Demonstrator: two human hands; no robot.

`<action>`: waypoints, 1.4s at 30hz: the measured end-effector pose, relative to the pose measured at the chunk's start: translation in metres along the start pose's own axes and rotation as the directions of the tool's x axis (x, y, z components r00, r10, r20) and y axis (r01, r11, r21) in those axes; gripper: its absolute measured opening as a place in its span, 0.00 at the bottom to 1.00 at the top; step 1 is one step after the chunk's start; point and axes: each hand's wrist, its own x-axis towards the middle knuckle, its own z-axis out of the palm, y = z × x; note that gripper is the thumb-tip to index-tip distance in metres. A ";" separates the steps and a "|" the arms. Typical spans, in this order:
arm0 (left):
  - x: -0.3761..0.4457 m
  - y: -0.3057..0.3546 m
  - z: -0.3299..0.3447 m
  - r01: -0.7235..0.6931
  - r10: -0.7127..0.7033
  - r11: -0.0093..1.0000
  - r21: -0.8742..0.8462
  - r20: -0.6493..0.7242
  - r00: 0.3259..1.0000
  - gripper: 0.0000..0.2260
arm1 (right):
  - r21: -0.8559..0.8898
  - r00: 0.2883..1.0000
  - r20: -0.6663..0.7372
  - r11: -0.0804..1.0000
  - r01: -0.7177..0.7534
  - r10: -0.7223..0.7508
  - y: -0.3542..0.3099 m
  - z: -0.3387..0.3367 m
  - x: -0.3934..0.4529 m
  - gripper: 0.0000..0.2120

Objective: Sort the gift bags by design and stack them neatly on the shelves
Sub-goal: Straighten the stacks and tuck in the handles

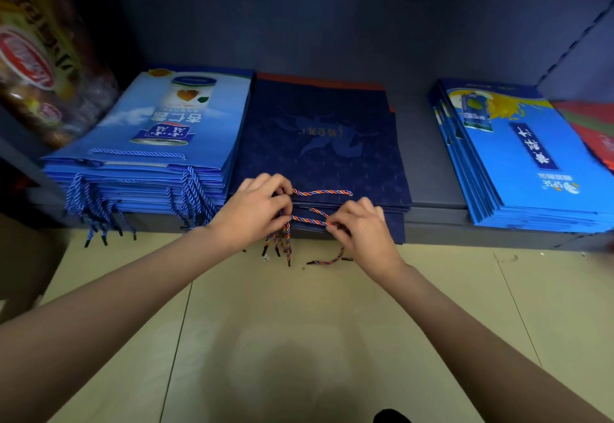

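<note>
Both hands, left hand (255, 208) and right hand (360, 226), pinched the twisted cord (312, 221) on the navy bags (319, 143) mid-shelf (432, 203), twelve o'clock; one tug risked dragging that stack askew.

The dark shelf (432, 156) carries three flat bag stacks: light-blue (159, 136), navy (319, 150), bright-blue (518, 156).
</note>
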 end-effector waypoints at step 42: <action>0.053 0.014 0.002 0.184 -0.278 0.949 0.256 0.402 0.872 0.46 | 0.359 0.762 0.408 0.680 -0.640 0.502 0.076 -0.053 0.076 0.49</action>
